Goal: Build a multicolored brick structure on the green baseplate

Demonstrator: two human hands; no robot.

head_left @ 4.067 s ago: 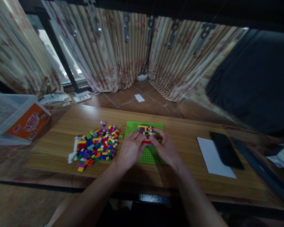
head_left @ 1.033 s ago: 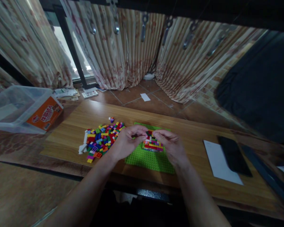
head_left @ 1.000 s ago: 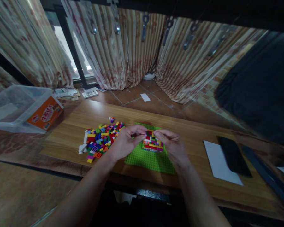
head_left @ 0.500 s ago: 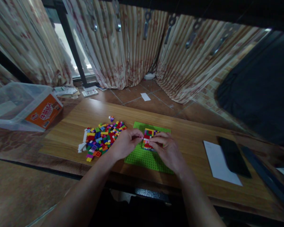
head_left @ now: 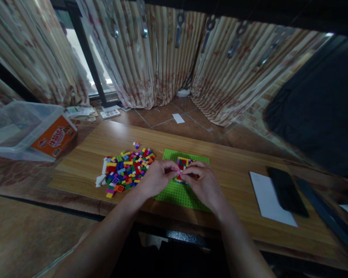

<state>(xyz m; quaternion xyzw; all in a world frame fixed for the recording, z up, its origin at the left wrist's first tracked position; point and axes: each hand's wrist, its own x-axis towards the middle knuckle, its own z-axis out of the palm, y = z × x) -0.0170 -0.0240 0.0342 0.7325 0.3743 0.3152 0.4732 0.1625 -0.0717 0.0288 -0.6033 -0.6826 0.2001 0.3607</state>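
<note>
My left hand [head_left: 157, 178] is closed in a pinch over the left part of the block build, a small pink brick [head_left: 179, 172] at its fingertips. From the other side my right hand [head_left: 204, 183] also pinches, thumb and forefinger meeting the left fingertips at that brick. Just beneath is a low build of coloured bricks [head_left: 184, 160], with yellow, red and purple pieces showing. Fingers cover much of it. It stands on a green studded baseplate [head_left: 181, 197]. Left of my hands lies a heap of loose toy bricks [head_left: 127, 168] in many colours.
White brick pieces [head_left: 101, 180] lie at the heap's left edge. On the wooden table [head_left: 232, 166], a white paper [head_left: 271, 204] and a dark phone-like slab [head_left: 287, 191] lie to the right. A clear plastic bin [head_left: 26, 131] with an orange label stands at the far left.
My left hand has moved a little right, its fingertips now meeting the right hand's over the build. The right fingers have drawn together from the build's surface into a pinch.
</note>
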